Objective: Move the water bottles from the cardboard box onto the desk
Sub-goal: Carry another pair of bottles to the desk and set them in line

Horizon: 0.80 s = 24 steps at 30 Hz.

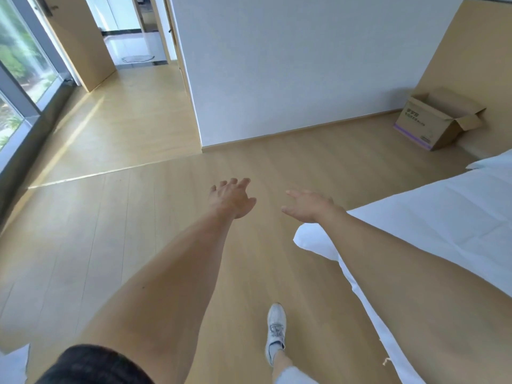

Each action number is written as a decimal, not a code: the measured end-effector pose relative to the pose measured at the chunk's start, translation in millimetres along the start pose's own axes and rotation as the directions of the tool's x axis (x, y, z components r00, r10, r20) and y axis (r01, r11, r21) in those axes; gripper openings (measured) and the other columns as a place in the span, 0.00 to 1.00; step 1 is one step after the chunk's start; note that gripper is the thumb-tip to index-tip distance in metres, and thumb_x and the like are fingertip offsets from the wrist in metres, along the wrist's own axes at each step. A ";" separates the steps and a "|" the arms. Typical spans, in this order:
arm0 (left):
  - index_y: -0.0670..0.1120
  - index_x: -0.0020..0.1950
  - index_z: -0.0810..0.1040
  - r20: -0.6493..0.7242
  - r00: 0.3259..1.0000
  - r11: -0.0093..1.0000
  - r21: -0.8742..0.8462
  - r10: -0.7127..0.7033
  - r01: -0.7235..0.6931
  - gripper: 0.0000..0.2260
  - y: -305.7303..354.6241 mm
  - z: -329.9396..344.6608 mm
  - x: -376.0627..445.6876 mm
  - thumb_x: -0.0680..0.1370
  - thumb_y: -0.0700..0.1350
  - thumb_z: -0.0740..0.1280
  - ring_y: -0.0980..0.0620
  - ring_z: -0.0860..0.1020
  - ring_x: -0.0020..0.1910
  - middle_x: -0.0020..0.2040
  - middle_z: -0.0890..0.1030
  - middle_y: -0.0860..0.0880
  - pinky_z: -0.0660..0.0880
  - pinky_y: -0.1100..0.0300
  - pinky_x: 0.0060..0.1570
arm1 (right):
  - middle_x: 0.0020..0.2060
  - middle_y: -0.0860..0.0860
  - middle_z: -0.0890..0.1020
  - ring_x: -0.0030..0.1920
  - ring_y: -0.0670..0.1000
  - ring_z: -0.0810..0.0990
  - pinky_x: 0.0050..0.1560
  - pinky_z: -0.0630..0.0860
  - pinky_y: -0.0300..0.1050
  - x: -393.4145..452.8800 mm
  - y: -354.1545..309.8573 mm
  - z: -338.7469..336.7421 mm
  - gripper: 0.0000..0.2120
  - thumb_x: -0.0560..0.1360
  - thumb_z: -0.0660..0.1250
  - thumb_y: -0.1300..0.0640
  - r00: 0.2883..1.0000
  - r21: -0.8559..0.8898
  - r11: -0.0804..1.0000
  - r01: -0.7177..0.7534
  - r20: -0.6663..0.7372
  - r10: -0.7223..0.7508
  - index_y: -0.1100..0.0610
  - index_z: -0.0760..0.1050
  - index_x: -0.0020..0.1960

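The head view looks down across a pale wooden floor [138,245]. Both arms reach forward and both hands are bare of any load: the left hand [232,198] has its fingers spread and relaxed, the right hand [307,206] is flat with fingers straight, so each grip stands apart and holds nothing.

The cardboard box [435,120] sits on the floor well apart from the hands, against the tan wall panel beyond the far corner of the bed [443,225]. Its top flaps are folded open. From this angle its inside is hidden, so I cannot tell whether water bottles remain in it; no bottle shows anywhere. No desk is in view either.

One foot in a white sneaker [275,331] is planted on the floor just beside the bed's near edge.

Risks, as I judge them: the path to the box runs close along the bed, so a shin or foot could catch its corner. The open flaps may snag a hand or a bottle on the way out, and a box that is light could shift or tip if a flap is pulled.

The box's side carries dark printed characters and a purple band along its base; the writing is too small to read.
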<state>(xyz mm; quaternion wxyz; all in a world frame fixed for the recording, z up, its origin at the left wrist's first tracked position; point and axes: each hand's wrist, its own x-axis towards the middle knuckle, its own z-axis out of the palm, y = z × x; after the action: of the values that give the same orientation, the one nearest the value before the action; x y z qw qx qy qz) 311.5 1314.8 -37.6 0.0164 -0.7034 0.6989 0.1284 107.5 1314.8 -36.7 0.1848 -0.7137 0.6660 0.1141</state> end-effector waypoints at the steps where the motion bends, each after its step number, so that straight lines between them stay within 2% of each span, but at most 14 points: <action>1: 0.57 0.80 0.58 -0.002 1.000 1.000 0.006 0.000 0.000 0.29 -0.2 -3.8 20.7 0.80 0.60 0.60 0.44 0.63 0.76 0.78 0.65 0.48 0.58 0.45 0.75 | 0.79 0.52 0.60 0.77 0.59 0.61 0.73 0.59 0.59 21.3 -0.6 -6.6 0.32 0.79 0.55 0.35 1.000 0.006 1.000 0.004 -0.001 -0.004 0.41 0.52 0.80; 8: 0.57 0.80 0.58 0.025 1.000 0.999 0.036 -0.006 0.005 0.28 7.0 -37.5 172.5 0.80 0.60 0.60 0.44 0.62 0.77 0.77 0.65 0.49 0.57 0.46 0.74 | 0.79 0.52 0.61 0.76 0.59 0.62 0.72 0.60 0.59 170.3 1.6 -70.3 0.33 0.78 0.56 0.33 0.999 0.070 0.997 0.035 0.016 -0.036 0.41 0.54 0.80; 13: 0.57 0.80 0.58 0.003 0.999 0.999 0.029 0.044 -0.045 0.28 21.8 -68.1 273.9 0.81 0.59 0.59 0.44 0.62 0.76 0.77 0.65 0.49 0.57 0.47 0.74 | 0.78 0.53 0.62 0.76 0.60 0.63 0.71 0.62 0.59 259.0 10.8 -120.9 0.33 0.78 0.56 0.33 1.000 0.073 0.997 0.022 0.010 -0.023 0.42 0.55 0.79; 24: 0.56 0.80 0.59 0.049 0.985 0.986 0.027 0.164 -0.166 0.28 32.4 -89.5 478.1 0.81 0.58 0.59 0.45 0.61 0.77 0.78 0.64 0.49 0.58 0.46 0.73 | 0.79 0.52 0.61 0.77 0.58 0.61 0.72 0.60 0.58 424.0 26.5 -187.3 0.32 0.79 0.56 0.35 0.994 0.091 0.990 -0.110 0.001 0.110 0.41 0.55 0.80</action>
<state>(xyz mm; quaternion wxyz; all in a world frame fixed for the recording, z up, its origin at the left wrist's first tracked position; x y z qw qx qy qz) 288.8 827.8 -43.4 0.0328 -0.6396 0.7561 0.1346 102.5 850.6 -43.5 0.2093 -0.6670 0.7091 0.0923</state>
